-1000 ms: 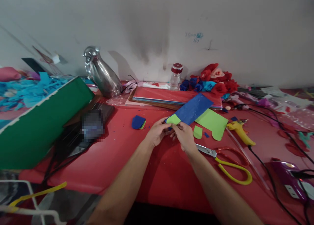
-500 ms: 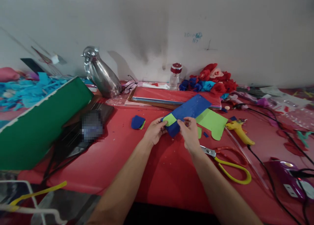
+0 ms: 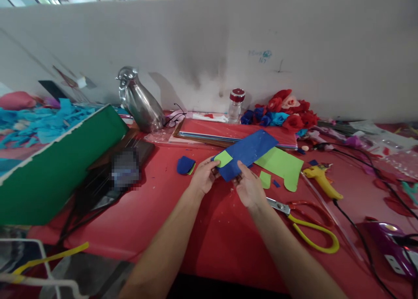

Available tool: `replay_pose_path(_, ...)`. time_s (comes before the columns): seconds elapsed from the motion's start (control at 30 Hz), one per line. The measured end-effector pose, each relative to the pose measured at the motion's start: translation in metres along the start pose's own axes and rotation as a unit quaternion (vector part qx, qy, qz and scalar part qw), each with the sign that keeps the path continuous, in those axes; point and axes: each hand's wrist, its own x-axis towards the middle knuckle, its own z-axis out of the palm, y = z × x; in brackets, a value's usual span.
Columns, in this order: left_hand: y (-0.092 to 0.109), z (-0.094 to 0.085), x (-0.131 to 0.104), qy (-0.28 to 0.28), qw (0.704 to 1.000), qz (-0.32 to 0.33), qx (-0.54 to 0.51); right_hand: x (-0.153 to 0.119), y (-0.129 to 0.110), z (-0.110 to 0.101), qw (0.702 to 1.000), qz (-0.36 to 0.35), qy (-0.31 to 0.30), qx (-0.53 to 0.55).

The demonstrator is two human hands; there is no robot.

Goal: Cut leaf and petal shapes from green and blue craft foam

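Between my hands is a long strip of blue felt-like sheet (image 3: 253, 147), raised over the table and slanting up to the right. A small lime-green piece (image 3: 224, 159) lies on its left end. My left hand (image 3: 205, 176) pinches that end, thumb on the green piece. At the lower edge my right hand (image 3: 250, 183) grips the blue sheet, thumb on top and fingers underneath. Lime-green sheet (image 3: 281, 164) and a small green scrap (image 3: 265, 179) lie just right of it. Left of my hands sits a small blue piece (image 3: 185, 165) with green beneath.
Scissors (image 3: 303, 220) and a yellow glue gun (image 3: 323, 181) with its cord lie to the right, by a purple power strip (image 3: 388, 246). Behind are stacked sheets (image 3: 209, 131), a jar (image 3: 235, 105), paper flowers (image 3: 287, 112) and a steel jug (image 3: 140, 101). A green box (image 3: 65, 168) stands left.
My right hand has turned and shifted from the green piece's corner to the blue sheet's lower edge, thumb now lying on top. My left hand keeps its pinch. The view has tilted up slightly.
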Motion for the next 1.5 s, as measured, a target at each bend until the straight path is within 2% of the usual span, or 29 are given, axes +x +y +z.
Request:
replay_pose_path(0.13, -0.005, 0.004, -0.004, -0.012, 0.999, 0.007, 0.040, 0.004, -0.001, 0.000, 1.000, 0.007, -0.002, 0.017)
replay_pose_path(0.3, -0.011, 0.009, -0.008, -0.007, 0.996, 0.038, 0.078, 0.009, 0.002, -0.002, 0.999, -0.019, 0.032, 0.029)
replay_pose_path(0.37, -0.012, 0.010, -0.008, 0.002, 0.998, 0.035, 0.060, 0.009, 0.002, -0.002, 0.998, -0.027, 0.038, 0.031)
replay_pose_path(0.5, -0.016, 0.016, -0.010, -0.008, 1.000, -0.018, -0.008, 0.006, 0.003, 0.000, 0.998, -0.043, 0.038, 0.029)
replay_pose_path(0.67, -0.027, 0.024, -0.016, 0.042, 0.998, 0.002, -0.042, 0.005, 0.009, 0.001, 0.997, -0.064, 0.039, 0.002)
replay_pose_path(0.8, -0.033, 0.019, -0.009, 0.074, 0.996, 0.041, -0.019, 0.000, 0.010, 0.004, 0.997, -0.060, 0.014, -0.040)
replay_pose_path(0.9, -0.031, 0.011, 0.000, 0.098, 0.992, 0.075, 0.005, -0.013, -0.005, -0.007, 0.995, -0.029, -0.031, -0.092)
replay_pose_path(0.97, -0.027, 0.004, 0.005, 0.106, 0.990, 0.087, 0.015, -0.024, -0.023, -0.031, 0.987, -0.029, -0.035, -0.154)
replay_pose_path(1.0, -0.024, 0.002, 0.007, 0.111, 0.990, 0.087, 0.023, -0.029, -0.035, -0.048, 0.959, -0.062, -0.056, -0.272)
replay_pose_path(1.03, -0.021, -0.001, 0.008, 0.117, 0.989, 0.085, 0.035, -0.033, -0.046, -0.069, 0.910, -0.107, -0.079, -0.393)
replay_pose_path(1.07, -0.018, -0.003, 0.010, 0.126, 0.987, 0.082, 0.051, -0.037, -0.057, -0.092, 0.848, -0.159, -0.096, -0.497)
replay_pose_path(1.13, -0.013, -0.006, 0.012, 0.146, 0.983, 0.074, 0.085, -0.041, -0.075, -0.141, 0.711, -0.256, -0.081, -0.650)
replay_pose_path(1.17, -0.011, -0.008, 0.013, 0.153, 0.981, 0.071, 0.096, -0.041, -0.081, -0.164, 0.650, -0.284, -0.072, -0.701)
replay_pose_path(1.2, -0.010, -0.009, 0.014, 0.158, 0.979, 0.069, 0.105, -0.041, -0.086, -0.185, 0.605, -0.305, -0.078, -0.731)
replay_pose_path(1.27, -0.010, -0.010, 0.015, 0.162, 0.977, 0.074, 0.116, -0.037, -0.090, -0.216, 0.554, -0.327, -0.122, -0.756)
replay_pose_path(1.33, -0.012, -0.011, 0.016, 0.169, 0.973, 0.087, 0.133, -0.031, -0.090, -0.230, 0.517, -0.343, -0.141, -0.772)
replay_pose_path(1.43, -0.015, -0.013, 0.017, 0.175, 0.966, 0.106, 0.157, -0.024, -0.094, -0.227, 0.477, -0.351, -0.175, -0.787)
replay_pose_path(1.5, -0.015, -0.015, 0.018, 0.175, 0.964, 0.113, 0.167, -0.026, -0.098, -0.216, 0.485, -0.325, -0.188, -0.790)
